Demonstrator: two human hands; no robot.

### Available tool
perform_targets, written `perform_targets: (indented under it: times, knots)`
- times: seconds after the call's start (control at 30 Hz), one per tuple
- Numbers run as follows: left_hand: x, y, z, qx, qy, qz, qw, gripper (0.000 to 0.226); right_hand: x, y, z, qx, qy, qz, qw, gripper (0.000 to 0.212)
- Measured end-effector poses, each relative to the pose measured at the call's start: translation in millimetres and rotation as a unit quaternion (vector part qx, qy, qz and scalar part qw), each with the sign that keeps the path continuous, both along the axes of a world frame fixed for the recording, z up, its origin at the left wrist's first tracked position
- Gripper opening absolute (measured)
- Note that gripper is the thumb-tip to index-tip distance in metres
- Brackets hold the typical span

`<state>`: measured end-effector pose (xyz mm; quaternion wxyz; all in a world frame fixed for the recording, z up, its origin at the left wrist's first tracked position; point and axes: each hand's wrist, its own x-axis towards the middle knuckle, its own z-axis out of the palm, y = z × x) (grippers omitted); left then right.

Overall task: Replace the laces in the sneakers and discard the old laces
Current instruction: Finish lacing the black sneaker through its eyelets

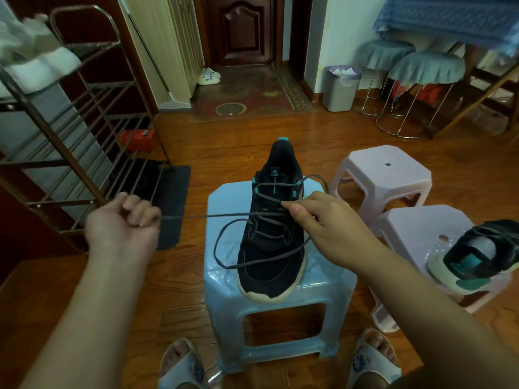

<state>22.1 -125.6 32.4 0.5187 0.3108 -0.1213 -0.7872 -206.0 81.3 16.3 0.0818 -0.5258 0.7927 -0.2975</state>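
A black sneaker (269,262) with teal trim and a cream sole stands on a light blue plastic stool (224,279), toe toward me. A dark grey lace (224,242) runs through its eyelets and hangs in loose loops over the stool. My left hand (126,220) is closed in a fist on one end of that lace, held taut out to the left of the shoe. My right hand (323,220) pinches the lace at the middle eyelets between thumb and forefinger. The second sneaker (483,256) lies on its side on a pink stool (415,228) at right.
Another pink stool (384,167) stands behind the first. A metal shoe rack (84,141) fills the left side, with a dark mat (174,203) at its foot. A grey lined waste bin (339,88) sits by the far wall. Covered round stools (421,71) stand at back right. My slippered feet flank the blue stool.
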Motion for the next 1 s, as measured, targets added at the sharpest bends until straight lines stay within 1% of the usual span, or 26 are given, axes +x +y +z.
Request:
perform_targets:
  times: [0.03,0.07,0.1,0.13,0.17,0.2,0.23,0.27,0.37,0.43,0.47,0.5,0.57,0.6,0.63,0.67,0.7,0.73,0.77,0.8,0.83,0.87,0.97,1.0]
  knots:
    - [-2,2,0,-0.075,-0.142,-0.021,0.987,0.009,0,0,0,-0.005,-0.008,-0.004,1.000,0.047]
    - [-8,9,2,-0.190,-0.311,-0.052,0.930,0.010,1,0,0,-0.007,-0.017,-0.009,1.000,0.047]
    - [-14,19,4,-0.320,-0.452,-0.088,0.828,0.010,2,0,1,-0.008,-0.026,-0.013,1.000,0.050]
    - [-22,31,4,-0.435,-0.538,-0.133,0.710,0.010,3,0,2,-0.010,-0.035,-0.015,0.999,0.055]
    - [-30,42,4,-0.514,-0.580,-0.185,0.604,0.012,5,0,3,-0.013,-0.042,-0.016,0.999,0.060]
    - [-37,53,3,-0.554,-0.596,-0.227,0.536,0.017,5,0,4,-0.018,-0.050,-0.017,0.998,0.064]
    - [-41,60,3,-0.569,-0.605,-0.249,0.498,0.022,5,0,4,-0.023,-0.055,-0.019,0.998,0.064]
    - [-44,63,1,-0.573,-0.610,-0.253,0.486,0.023,4,0,3,-0.026,-0.058,-0.020,0.998,0.063]
    - [-47,58,-2,-0.575,-0.609,-0.236,0.493,0.008,3,0,0,-0.025,-0.052,-0.020,0.998,0.062]
    - [-48,55,-3,-0.571,-0.613,-0.218,0.501,0.012,3,1,1,-0.017,-0.042,-0.017,0.999,0.064]
    - [-48,53,-3,-0.558,-0.612,-0.205,0.523,0.016,3,1,1,-0.011,-0.032,-0.015,0.999,0.065]
    - [-46,51,0,-0.533,-0.604,-0.184,0.562,0.019,3,1,1,-0.004,-0.020,-0.012,1.000,0.067]
    - [-37,38,2,-0.456,-0.587,-0.113,0.660,0.018,2,1,2,0.005,0.001,-0.010,1.000,0.071]
    - [-29,27,0,-0.392,-0.567,-0.058,0.722,0.017,1,1,3,0.005,0.006,-0.012,1.000,0.071]
    - [-18,14,-2,-0.304,-0.531,0.008,0.791,0.014,0,1,3,0.002,0.007,-0.014,1.000,0.072]
    - [-5,1,-6,-0.204,-0.472,0.074,0.855,0.011,0,0,3,-0.001,0.006,-0.017,1.000,0.071]
    - [8,-7,-9,-0.108,-0.392,0.119,0.906,0.014,-1,0,4,-0.003,0.002,-0.020,1.000,0.070]
    - [19,-11,-12,-0.033,-0.314,0.137,0.939,0.023,0,0,4,-0.004,-0.005,-0.021,1.000,0.068]
    - [27,-13,-15,0.013,-0.259,0.141,0.955,0.034,1,-1,4,-0.006,-0.013,-0.020,1.000,0.068]
    - [32,-12,-18,0.036,-0.219,0.145,0.964,0.041,2,-1,4,-0.010,-0.018,-0.019,1.000,0.068]
    - [34,-10,-19,0.042,-0.198,0.150,0.968,0.042,3,-1,4,-0.015,-0.019,-0.019,1.000,0.069]
    - [34,-7,-19,0.037,-0.196,0.152,0.968,0.037,4,-2,3,-0.020,-0.022,-0.020,0.999,0.070]
    - [22,3,-17,-0.014,-0.261,0.101,0.960,0.015,4,-2,1,-0.038,-0.048,-0.027,0.998,0.066]
    - [16,6,-14,-0.037,-0.298,0.076,0.951,0.016,4,-2,0,-0.040,-0.051,-0.026,0.998,0.065]
